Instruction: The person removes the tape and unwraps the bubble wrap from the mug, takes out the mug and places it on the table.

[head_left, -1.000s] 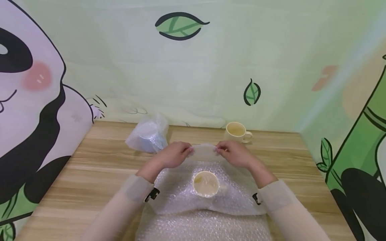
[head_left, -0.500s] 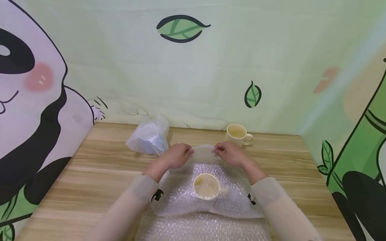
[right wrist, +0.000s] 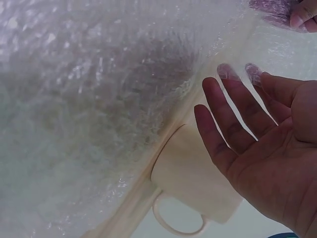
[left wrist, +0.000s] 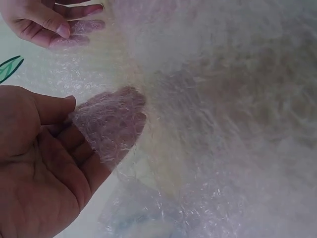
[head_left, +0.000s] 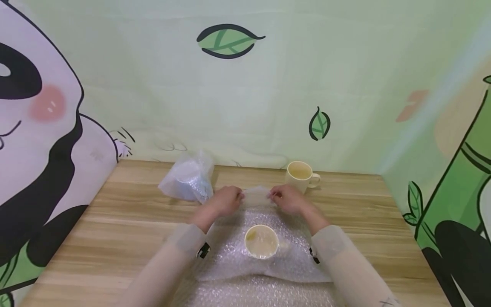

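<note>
In the head view, a cream mug [head_left: 261, 244] stands at the middle front, with a hazy outline and glints of bubble wrap [head_left: 226, 270] over it. My left hand [head_left: 227, 200] pinches the far edge of the wrap on the left. On the right, my right hand [head_left: 288, 199] pinches the same edge between thumb and fingers. The wrist views show both grips close: the left thumb [left wrist: 57, 109] presses the wrap onto the fingers behind it, while the lower right fingers [right wrist: 213, 126] are spread beside the wrap.
A second cream mug [head_left: 300, 175] stands at the back, just beyond my right hand. A bluish thing wrapped in bubble wrap [head_left: 188, 181] lies back left. The wooden table [head_left: 130, 230] ends at a printed backdrop [head_left: 268, 85].
Both forearms have drawn slightly inward as the hands keep pinching the wrap edge. The whole scene sits a little lower in the head view.
</note>
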Demonstrator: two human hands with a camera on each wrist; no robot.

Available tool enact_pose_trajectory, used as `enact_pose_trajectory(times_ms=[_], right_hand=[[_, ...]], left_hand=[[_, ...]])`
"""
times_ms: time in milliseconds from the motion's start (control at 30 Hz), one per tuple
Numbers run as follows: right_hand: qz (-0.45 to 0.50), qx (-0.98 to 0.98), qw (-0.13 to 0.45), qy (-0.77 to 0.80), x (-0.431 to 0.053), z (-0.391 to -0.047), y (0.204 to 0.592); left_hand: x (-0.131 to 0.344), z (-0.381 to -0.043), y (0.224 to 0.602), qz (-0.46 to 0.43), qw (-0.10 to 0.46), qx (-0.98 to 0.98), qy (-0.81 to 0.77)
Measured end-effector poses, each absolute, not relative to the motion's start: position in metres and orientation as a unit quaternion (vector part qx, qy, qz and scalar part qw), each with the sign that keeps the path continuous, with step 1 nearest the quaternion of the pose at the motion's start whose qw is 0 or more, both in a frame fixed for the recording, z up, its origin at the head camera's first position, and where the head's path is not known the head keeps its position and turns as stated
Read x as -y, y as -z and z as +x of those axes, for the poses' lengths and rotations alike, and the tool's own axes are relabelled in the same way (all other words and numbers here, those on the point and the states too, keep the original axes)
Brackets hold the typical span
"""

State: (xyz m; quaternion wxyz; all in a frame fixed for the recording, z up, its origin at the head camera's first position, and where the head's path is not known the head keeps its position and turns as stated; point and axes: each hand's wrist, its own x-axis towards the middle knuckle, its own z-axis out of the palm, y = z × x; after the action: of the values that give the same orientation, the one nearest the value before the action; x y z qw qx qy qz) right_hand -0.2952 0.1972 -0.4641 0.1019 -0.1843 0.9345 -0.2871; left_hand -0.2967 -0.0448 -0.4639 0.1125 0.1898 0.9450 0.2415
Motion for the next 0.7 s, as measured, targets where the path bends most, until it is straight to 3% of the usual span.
enact_pose_trajectory(times_ms=[233,700], right_hand=[[-0.167,-0.937,0.126,0.279,-0.197,-0.293,0.473],[-0.162,-0.91,0.172,0.342,-0.205,-0.292,0.465]], left_hand=[[0.04,-0.298,0.474,0.166,0.122,-0.953,-0.224],[0.039,-0.307,0.474,0.113,0.051,-0.975,-0.184]])
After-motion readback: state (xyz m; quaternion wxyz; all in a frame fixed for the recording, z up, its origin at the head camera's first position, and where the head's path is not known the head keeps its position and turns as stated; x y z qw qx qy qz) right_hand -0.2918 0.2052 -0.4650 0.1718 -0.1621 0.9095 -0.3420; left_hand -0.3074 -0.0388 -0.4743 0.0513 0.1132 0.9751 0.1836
